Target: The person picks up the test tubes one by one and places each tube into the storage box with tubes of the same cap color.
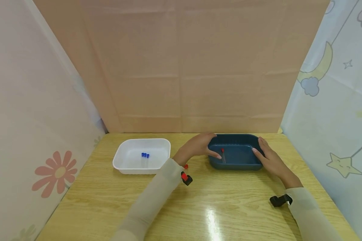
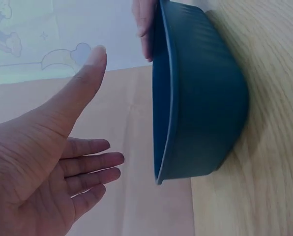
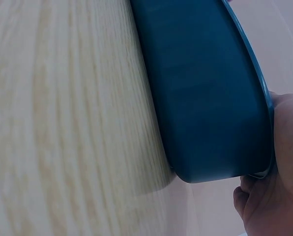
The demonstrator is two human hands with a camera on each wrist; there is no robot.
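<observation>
A dark blue tray (image 1: 236, 166) stands on the table at the right of the middle. My right hand (image 1: 270, 161) grips its right end, thumb over the rim on the inside and fingers around the outside. At the tray's left end is my left hand (image 1: 202, 146), thumb and fingers spread; the left wrist view shows this hand (image 2: 53, 167) with a gap to the tray wall (image 2: 205, 98). Inside the tray, near its left end, lies a slim clear tube (image 1: 224, 158) with a red cap (image 1: 222, 150).
To the left stands a white tray (image 1: 129, 164) holding three small blue caps (image 1: 145, 155). A small red piece (image 1: 186, 166) lies on the wooden table (image 1: 229, 201) beside my left wrist. A brown paper-like backdrop (image 1: 181, 67) closes off the table's far edge.
</observation>
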